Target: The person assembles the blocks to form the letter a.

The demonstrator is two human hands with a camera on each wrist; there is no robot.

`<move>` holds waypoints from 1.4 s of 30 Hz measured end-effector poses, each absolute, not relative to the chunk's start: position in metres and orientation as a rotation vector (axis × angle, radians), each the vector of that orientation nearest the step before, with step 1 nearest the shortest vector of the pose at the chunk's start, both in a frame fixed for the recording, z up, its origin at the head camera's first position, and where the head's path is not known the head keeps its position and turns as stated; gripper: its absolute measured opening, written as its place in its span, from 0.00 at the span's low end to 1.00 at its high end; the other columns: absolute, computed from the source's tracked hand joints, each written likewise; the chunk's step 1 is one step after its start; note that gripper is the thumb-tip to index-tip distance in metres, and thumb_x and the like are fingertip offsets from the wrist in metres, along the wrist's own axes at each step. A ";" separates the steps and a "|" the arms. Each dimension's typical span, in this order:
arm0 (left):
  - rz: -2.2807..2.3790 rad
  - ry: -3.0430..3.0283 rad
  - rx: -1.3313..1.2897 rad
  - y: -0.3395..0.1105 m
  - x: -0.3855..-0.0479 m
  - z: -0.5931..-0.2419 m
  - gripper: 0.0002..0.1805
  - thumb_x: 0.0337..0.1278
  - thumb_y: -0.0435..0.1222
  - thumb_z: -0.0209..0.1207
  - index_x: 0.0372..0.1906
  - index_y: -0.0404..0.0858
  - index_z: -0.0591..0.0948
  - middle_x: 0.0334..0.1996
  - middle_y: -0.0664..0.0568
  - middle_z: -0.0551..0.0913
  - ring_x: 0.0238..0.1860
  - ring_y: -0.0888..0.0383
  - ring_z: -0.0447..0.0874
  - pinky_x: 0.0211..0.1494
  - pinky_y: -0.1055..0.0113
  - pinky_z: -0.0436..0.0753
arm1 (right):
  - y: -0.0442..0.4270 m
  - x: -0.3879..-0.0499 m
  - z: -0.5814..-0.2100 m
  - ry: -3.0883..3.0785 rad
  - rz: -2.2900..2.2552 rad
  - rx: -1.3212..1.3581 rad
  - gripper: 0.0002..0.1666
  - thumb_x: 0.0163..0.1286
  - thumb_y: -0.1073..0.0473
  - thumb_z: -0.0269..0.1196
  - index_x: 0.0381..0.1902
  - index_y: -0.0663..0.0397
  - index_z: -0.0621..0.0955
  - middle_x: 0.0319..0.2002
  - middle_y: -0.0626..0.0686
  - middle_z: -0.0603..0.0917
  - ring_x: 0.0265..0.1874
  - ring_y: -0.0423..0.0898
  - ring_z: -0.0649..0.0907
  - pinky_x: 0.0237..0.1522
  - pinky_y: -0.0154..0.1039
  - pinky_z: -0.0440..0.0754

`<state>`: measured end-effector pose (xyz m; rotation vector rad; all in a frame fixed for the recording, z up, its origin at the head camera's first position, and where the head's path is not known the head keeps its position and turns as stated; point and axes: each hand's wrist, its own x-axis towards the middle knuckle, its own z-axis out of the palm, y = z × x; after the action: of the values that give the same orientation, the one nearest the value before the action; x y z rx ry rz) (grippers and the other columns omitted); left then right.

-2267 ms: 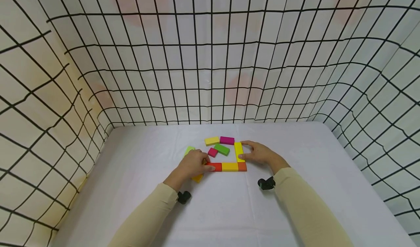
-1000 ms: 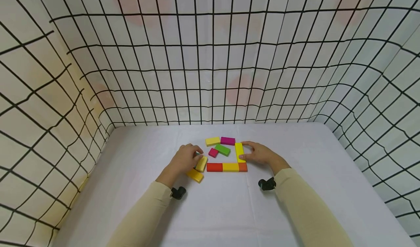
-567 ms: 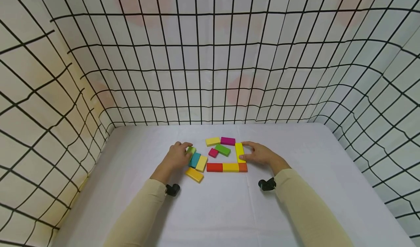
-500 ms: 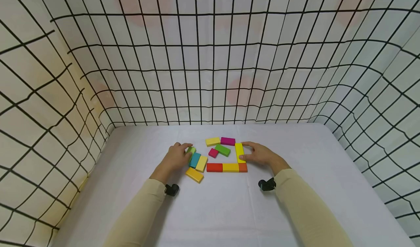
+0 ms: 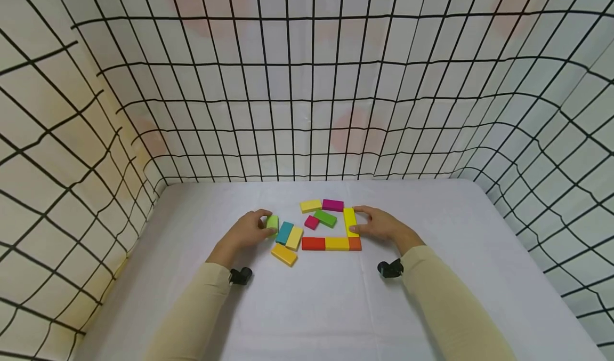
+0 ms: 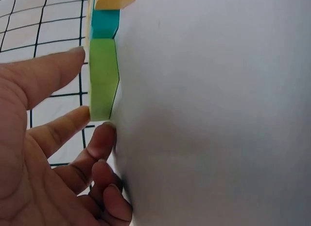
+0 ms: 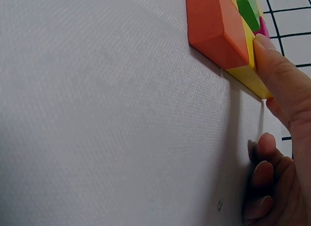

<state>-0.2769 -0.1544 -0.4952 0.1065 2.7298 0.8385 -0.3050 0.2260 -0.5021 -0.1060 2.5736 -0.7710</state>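
In the head view my left hand [image 5: 244, 231] has its thumb and forefinger at a light green block [image 5: 272, 224], pinching it at its ends. Just right of it lie a teal block [image 5: 284, 233] and a pale yellow block [image 5: 295, 238], side by side, with an orange-yellow block [image 5: 284, 255] below them. My right hand [image 5: 381, 225] holds a bright yellow block [image 5: 350, 222] by thumb and forefinger. That block stands at the right end of a row: red block [image 5: 313, 243], yellow block [image 5: 337, 244], orange block [image 7: 214, 26].
Behind the row lie a green block [image 5: 325, 218], a small crimson block [image 5: 311, 222], a magenta block [image 5: 333, 205] and another pale yellow block [image 5: 310, 206]. A black wire grid [image 5: 312, 101] encloses the white table [image 5: 326, 307] at the back and sides.
My left hand has moved left from the red block, past the pale yellow and teal blocks, to the light green one, which has now shifted left away from the teal. My right hand stays put.
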 end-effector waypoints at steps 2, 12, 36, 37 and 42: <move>0.839 2.722 0.129 -0.157 -0.276 -0.493 0.33 0.62 0.50 0.65 0.70 0.45 0.74 0.50 0.43 0.81 0.46 0.50 0.78 0.50 0.55 0.81 | 0.226 -0.305 -0.502 2.574 -0.774 -0.104 0.51 0.63 0.31 0.68 0.79 0.37 0.64 0.76 0.65 0.65 0.72 0.65 0.67 0.72 0.69 0.63; 0.868 2.693 0.157 -0.162 -0.272 -0.490 0.38 0.55 0.45 0.70 0.71 0.42 0.73 0.55 0.39 0.80 0.50 0.47 0.79 0.58 0.48 0.81 | 0.227 -0.306 -0.502 2.581 -0.761 -0.120 0.51 0.63 0.31 0.67 0.79 0.38 0.64 0.76 0.64 0.66 0.70 0.64 0.69 0.71 0.69 0.65; 0.887 2.826 0.034 -0.149 -0.262 -0.483 0.38 0.51 0.51 0.73 0.65 0.39 0.75 0.49 0.44 0.81 0.45 0.51 0.77 0.50 0.57 0.82 | 0.227 -0.307 -0.505 2.576 -0.768 -0.118 0.52 0.61 0.29 0.68 0.78 0.37 0.64 0.73 0.65 0.69 0.68 0.64 0.70 0.71 0.69 0.65; 0.888 2.831 0.040 -0.148 -0.262 -0.484 0.38 0.51 0.51 0.74 0.65 0.39 0.75 0.49 0.44 0.81 0.45 0.51 0.77 0.50 0.57 0.82 | 0.227 -0.307 -0.505 2.576 -0.767 -0.119 0.52 0.62 0.29 0.67 0.78 0.37 0.64 0.74 0.65 0.68 0.69 0.64 0.70 0.71 0.69 0.65; 0.916 2.827 0.067 -0.139 -0.255 -0.479 0.38 0.51 0.52 0.74 0.64 0.40 0.76 0.50 0.45 0.81 0.45 0.52 0.77 0.50 0.58 0.83 | 0.226 -0.306 -0.503 2.577 -0.765 -0.122 0.51 0.62 0.30 0.67 0.78 0.38 0.64 0.74 0.65 0.68 0.69 0.65 0.70 0.71 0.69 0.65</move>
<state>-0.2555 -0.1386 -0.4787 0.0670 2.8273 0.9163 -0.3061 0.2260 -0.5031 -0.1215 2.5769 -0.7651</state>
